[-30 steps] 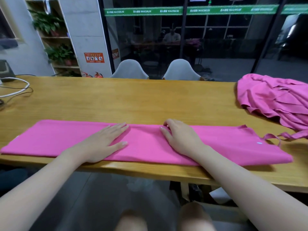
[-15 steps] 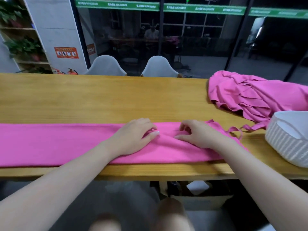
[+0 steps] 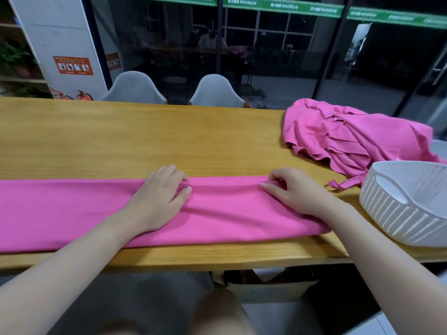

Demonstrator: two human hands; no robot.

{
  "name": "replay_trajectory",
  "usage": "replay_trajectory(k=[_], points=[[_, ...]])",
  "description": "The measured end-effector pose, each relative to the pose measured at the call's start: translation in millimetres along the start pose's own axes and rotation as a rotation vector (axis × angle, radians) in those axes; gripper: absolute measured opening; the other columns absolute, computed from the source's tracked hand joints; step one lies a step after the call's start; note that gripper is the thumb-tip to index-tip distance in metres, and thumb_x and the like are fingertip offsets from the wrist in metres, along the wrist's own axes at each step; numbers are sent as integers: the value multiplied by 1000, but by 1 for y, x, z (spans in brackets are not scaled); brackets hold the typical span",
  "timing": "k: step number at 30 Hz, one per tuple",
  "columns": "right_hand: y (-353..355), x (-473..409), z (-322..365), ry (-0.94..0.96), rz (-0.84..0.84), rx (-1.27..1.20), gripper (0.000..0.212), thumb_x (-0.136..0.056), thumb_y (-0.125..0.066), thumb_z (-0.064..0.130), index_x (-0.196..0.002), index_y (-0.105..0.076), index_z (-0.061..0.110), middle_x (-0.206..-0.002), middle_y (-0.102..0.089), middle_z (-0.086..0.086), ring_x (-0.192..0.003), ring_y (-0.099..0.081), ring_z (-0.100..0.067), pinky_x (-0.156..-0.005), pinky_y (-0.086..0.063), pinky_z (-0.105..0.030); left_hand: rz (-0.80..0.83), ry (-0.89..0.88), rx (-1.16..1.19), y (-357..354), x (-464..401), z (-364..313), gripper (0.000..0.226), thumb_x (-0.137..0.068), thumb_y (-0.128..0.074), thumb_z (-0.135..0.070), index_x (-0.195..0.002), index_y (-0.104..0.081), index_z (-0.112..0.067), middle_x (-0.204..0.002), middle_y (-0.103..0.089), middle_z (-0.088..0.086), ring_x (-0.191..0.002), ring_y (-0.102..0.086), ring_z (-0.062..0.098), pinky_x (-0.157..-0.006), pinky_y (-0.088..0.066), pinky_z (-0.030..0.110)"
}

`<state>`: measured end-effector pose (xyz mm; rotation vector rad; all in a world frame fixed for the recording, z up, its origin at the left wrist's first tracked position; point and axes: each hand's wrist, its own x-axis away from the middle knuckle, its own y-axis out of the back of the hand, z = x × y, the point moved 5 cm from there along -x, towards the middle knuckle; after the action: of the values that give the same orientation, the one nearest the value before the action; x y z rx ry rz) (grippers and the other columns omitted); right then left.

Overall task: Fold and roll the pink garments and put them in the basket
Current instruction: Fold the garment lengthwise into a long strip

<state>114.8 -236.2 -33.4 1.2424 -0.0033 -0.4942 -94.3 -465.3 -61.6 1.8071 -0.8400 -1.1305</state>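
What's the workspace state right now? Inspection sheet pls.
Surface: wooden table, garment strip along its near edge.
Job's things: folded pink garment lying flat as a long strip; pile of pink garments heaped at the far right; white basket at the right edge, what shows of its inside is empty.
Clutter: nothing seen.
Hands: left hand on the strip, fingers curled at its far edge; right hand pinching the fabric near its right end.
Cables: nothing seen.
Surroundings: two white chairs behind the table, glass wall, pillar with orange sign, shelf with plants at the left.
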Motion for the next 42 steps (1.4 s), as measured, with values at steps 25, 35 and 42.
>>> replay_trajectory(k=[25, 35, 42], points=[[5, -5, -34, -36, -406, -125, 14, -96, -63, 11, -107, -57, 15, -103, -60, 1, -90, -58, -12, -82, -43, -33, 174, 95, 41, -9, -35, 26, 17, -107, -44, -31, -93, -47, -21, -91, -58, -2, -87, -52, 22, -80, -38, 40], [-13, -29, -65, -270, -281, -251, 23, -90, -73, 13, -108, -59, 15, -81, -60, -1, -79, -58, -19, -74, -42, -34, 34, 174, -9, -7, -36, 40, 36, -103, -47, -43, -74, -45, -22, -72, -52, -7, -74, -49, 24, -68, -40, 41], [-9, -25, -65, -316, -331, -281, 29, -86, -80, 22, -106, -59, 16, -83, -65, -3, -78, -61, -20, -80, -49, -40, 54, 140, -16, -5, -37, 45, 39, -106, -31, -43, -78, -43, -19, -77, -51, 0, -79, -51, 28, -77, -43, 46]])
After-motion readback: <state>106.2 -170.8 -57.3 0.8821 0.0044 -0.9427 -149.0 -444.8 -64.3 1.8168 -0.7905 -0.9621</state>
